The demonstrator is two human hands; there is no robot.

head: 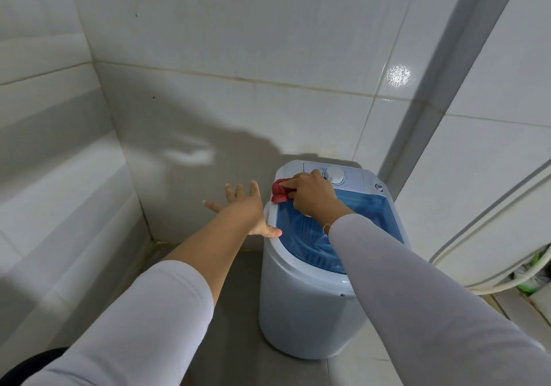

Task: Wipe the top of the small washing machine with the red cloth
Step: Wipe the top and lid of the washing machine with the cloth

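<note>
A small white washing machine (301,305) stands on the floor in a tiled corner, with a see-through blue lid (366,206) and a white dial (334,174) on its back panel. My right hand (310,194) holds a bunched red cloth (280,192) against the top's far left edge, forefinger stretched toward the dial. The cloth is mostly hidden under the hand. My left hand (247,209) is spread with straight fingers beside the machine's left rim, thumb resting on the white rim.
White tiled walls (208,102) close in behind and to the left. A grey tiled floor (238,311) lies around the machine. On the right stands a white appliance edge with hoses (507,266) and something green behind them.
</note>
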